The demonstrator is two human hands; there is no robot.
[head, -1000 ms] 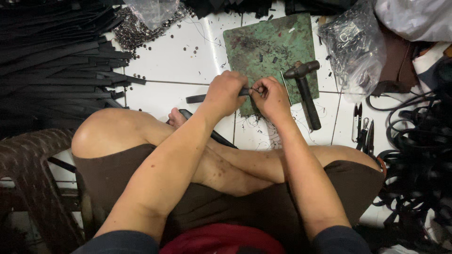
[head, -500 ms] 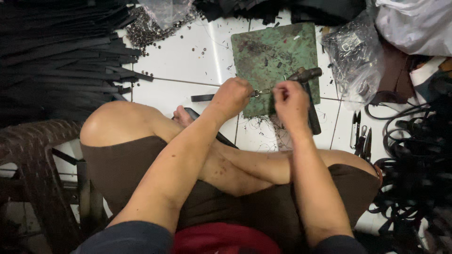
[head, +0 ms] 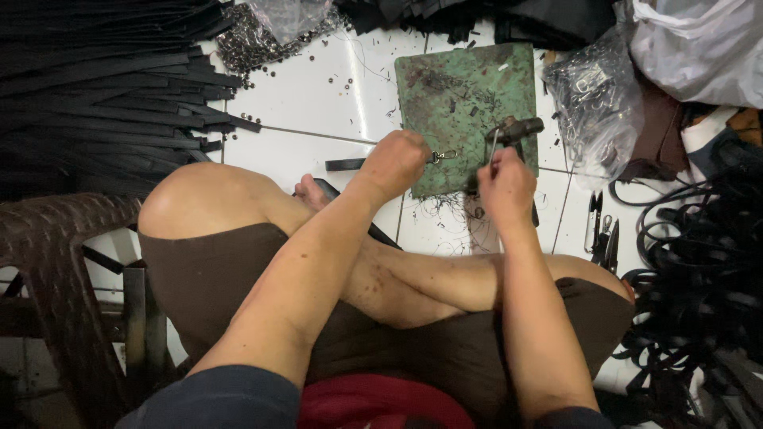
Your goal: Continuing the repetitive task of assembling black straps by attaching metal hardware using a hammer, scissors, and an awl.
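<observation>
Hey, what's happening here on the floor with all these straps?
A person sits cross-legged on the tiled floor. The left hand pins a black strap with a metal clasp against a worn green cutting mat. The right hand holds a thin metal tool upright beside a hammer. Black straps are piled at left.

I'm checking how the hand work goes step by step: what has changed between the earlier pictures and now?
The right hand has left the strap end, moved right and taken hold of the hammer, lifting its head off the green mat. The left hand has stayed at the mat's lower edge, gripping the black strap with its metal clasp. The strap pile, bags and scissors stayed put.
</observation>
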